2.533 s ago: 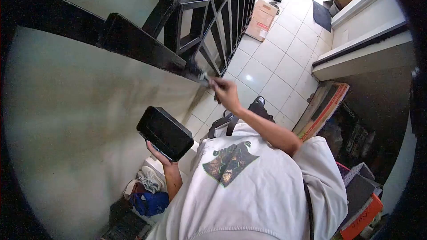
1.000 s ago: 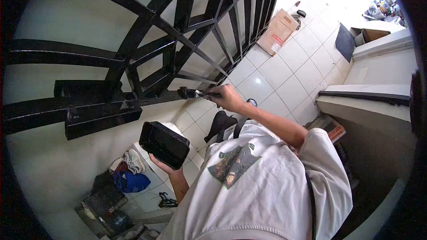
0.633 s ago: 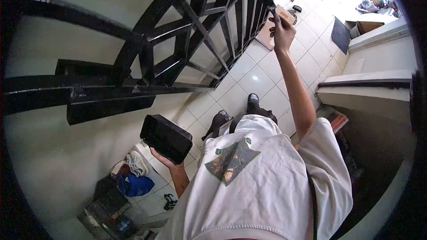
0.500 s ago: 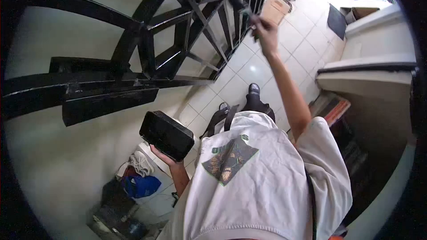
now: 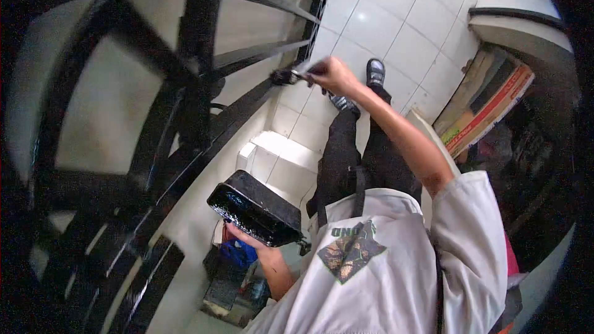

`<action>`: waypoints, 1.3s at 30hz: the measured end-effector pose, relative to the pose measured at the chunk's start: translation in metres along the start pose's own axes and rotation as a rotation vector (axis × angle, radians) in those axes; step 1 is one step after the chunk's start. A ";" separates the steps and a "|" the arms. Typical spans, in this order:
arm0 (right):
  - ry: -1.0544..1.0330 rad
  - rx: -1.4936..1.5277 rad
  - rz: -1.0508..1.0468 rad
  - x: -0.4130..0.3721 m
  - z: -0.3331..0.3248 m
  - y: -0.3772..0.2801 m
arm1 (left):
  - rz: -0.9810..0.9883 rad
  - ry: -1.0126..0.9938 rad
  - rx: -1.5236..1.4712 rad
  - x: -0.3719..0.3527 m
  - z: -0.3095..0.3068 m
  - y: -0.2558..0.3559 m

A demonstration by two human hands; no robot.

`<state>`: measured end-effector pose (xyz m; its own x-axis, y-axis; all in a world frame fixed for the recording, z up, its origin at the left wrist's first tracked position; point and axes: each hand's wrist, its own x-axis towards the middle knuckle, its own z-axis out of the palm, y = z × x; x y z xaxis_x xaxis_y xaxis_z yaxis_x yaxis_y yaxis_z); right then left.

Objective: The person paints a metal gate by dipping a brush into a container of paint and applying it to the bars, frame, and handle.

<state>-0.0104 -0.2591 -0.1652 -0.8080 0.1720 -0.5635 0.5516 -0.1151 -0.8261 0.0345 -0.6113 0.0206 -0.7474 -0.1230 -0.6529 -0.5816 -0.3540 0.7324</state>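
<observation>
My right hand [image 5: 334, 75] was clamped on a paintbrush [image 5: 296, 75] that lay nearly level, bristles pointing left against a bar of the black metal gate [image 5: 198, 43]. My left hand [image 5: 247, 239] gripped a black paint tray [image 5: 257, 207] from below, its surface glossy with black paint. The lettering on my shirt [image 5: 349, 232] was too blurred to read.

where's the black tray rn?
Head view, lower centre: the black tray is held from below by the left hand, with the black metal grille to its left, below the right hand holding the brush to a bar.
</observation>
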 end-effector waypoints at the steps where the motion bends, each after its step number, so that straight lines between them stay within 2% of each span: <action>1: -0.087 -0.022 0.013 0.015 0.001 -0.007 | -0.014 -0.026 -0.007 -0.001 0.001 -0.002; 2: -0.174 -0.046 0.023 0.033 0.000 -0.011 | -0.021 -0.006 0.009 0.005 -0.004 -0.005; 4: -0.448 0.306 0.082 0.053 -0.007 -0.029 | 0.044 0.152 0.012 0.015 -0.018 -0.010; 5: -0.485 0.268 0.127 0.074 0.002 -0.027 | 0.064 0.151 0.137 0.026 -0.025 -0.004; 7: -0.533 0.227 0.166 0.097 0.012 -0.011 | 0.013 0.173 0.092 0.026 -0.038 0.000; 8: -0.502 0.159 0.193 0.110 0.015 0.008 | -0.030 0.182 0.042 0.023 -0.042 0.000; 9: -0.469 0.093 0.222 0.126 0.016 0.032 | 0.024 0.093 0.168 0.025 -0.042 -0.004; 10: -0.478 0.096 0.228 0.140 0.022 0.068 | 0.023 0.104 0.170 0.026 -0.041 -0.009; 11: -0.163 -0.334 0.098 0.152 0.029 0.110 | 0.116 0.191 0.448 0.028 -0.039 -0.015; 12: 0.172 -0.749 -0.044 0.152 0.030 0.134 | 0.166 0.226 0.594 0.026 -0.032 -0.018; 13: 0.169 -0.739 -0.038 0.155 0.025 0.146 | 0.212 0.270 0.740 0.025 -0.019 -0.021; 15: 0.110 -0.552 0.151 0.160 0.014 0.164 | 0.215 0.362 0.563 0.026 0.007 -0.024; 17: 0.171 -0.511 0.070 0.173 0.022 0.186 | 0.174 0.352 0.259 0.026 -0.002 -0.028; 18: 0.225 -0.468 -0.003 0.173 0.027 0.186 | 0.231 0.248 0.542 0.020 -0.020 -0.031; 19: 0.156 -0.497 0.031 0.174 0.027 0.184 | 0.321 0.163 0.811 0.015 -0.039 -0.035; 20: 0.090 -0.528 0.059 0.180 0.022 0.175 | 0.420 0.047 0.861 0.018 -0.051 -0.040; 22: 0.146 -0.558 -0.012 0.209 0.026 0.205 | 0.627 -0.191 0.924 0.025 -0.071 -0.052; 24: 0.068 -0.563 -0.059 0.232 0.036 0.233 | 0.352 -0.025 0.656 0.029 -0.130 -0.032; 25: -0.003 -0.667 -0.123 0.241 0.037 0.243 | 0.353 -0.019 0.680 0.029 -0.131 -0.031; 26: -0.015 -0.574 -0.176 0.232 0.031 0.234 | 0.486 0.108 1.171 0.030 -0.125 -0.027; 28: -0.002 -0.430 -0.374 0.200 0.011 0.207 | 0.601 0.226 1.663 0.040 -0.092 -0.028; 29: -0.010 -0.440 -0.366 0.185 0.000 0.191 | 0.366 0.319 1.034 0.042 -0.055 -0.035; 30: -0.136 -0.337 -0.298 0.172 -0.010 0.175 | 0.134 0.379 0.397 0.042 -0.037 -0.042; 31: -0.256 -0.232 -0.230 0.161 -0.017 0.160 | 0.126 0.376 0.385 0.043 -0.044 -0.045; 32: -0.283 -0.233 -0.206 0.151 -0.019 0.149 | 0.288 0.237 1.108 0.042 -0.058 -0.044; 34: -0.363 -0.107 -0.195 0.135 -0.034 0.124 | 0.444 0.048 1.821 0.045 -0.047 -0.048; 35: -0.360 -0.111 -0.198 0.134 -0.036 0.129 | 0.296 0.283 1.144 0.047 -0.036 -0.050; 37: -0.487 0.125 -0.091 0.152 -0.042 0.153 | 0.146 0.464 0.443 0.055 -0.031 -0.059; 38: -0.489 0.129 -0.093 0.165 -0.041 0.172 | 0.258 0.202 0.737 0.054 -0.048 -0.058; 39: -0.454 0.082 -0.039 0.183 -0.037 0.201 | 0.300 0.065 0.899 0.050 -0.073 -0.055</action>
<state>-0.0397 -0.2149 -0.4345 -0.8467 -0.2656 -0.4610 0.5158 -0.1969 -0.8338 0.0520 -0.6655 -0.0662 -0.9020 -0.1543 -0.4033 -0.4184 0.5434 0.7278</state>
